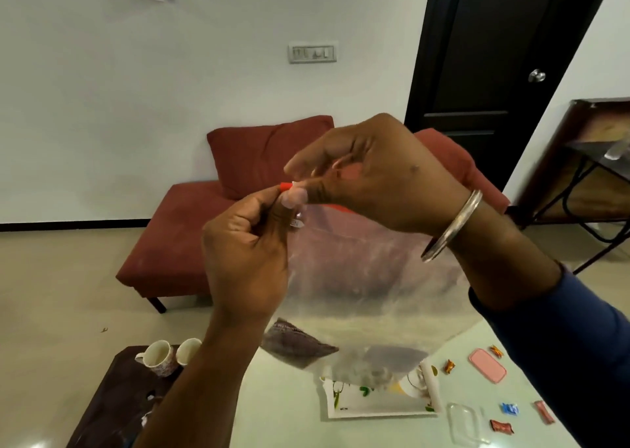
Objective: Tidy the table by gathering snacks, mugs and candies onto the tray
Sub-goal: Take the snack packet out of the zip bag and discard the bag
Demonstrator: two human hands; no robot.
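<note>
Both hands hold a clear zip bag (368, 277) up at chest height, above the table. My left hand (245, 243) pinches the bag's red zip strip at its left end, and my right hand (375, 171) pinches the same strip just to the right. Dark brown snack pieces (293, 342) lie in the bag's bottom. Below the bag a white floral tray (344, 405) sits on the glass table, with a white mug (414, 381) partly hidden behind the bag. Two patterned mugs (160, 357) stand at the left. Wrapped candies (501, 425) lie scattered at the right.
A pink lid (487, 366) and a clear plastic box (465, 423) lie right of the tray. A red sofa (191, 229) stands behind the table, a dark door (494, 55) at the back right, and a wooden side table (586, 161) far right.
</note>
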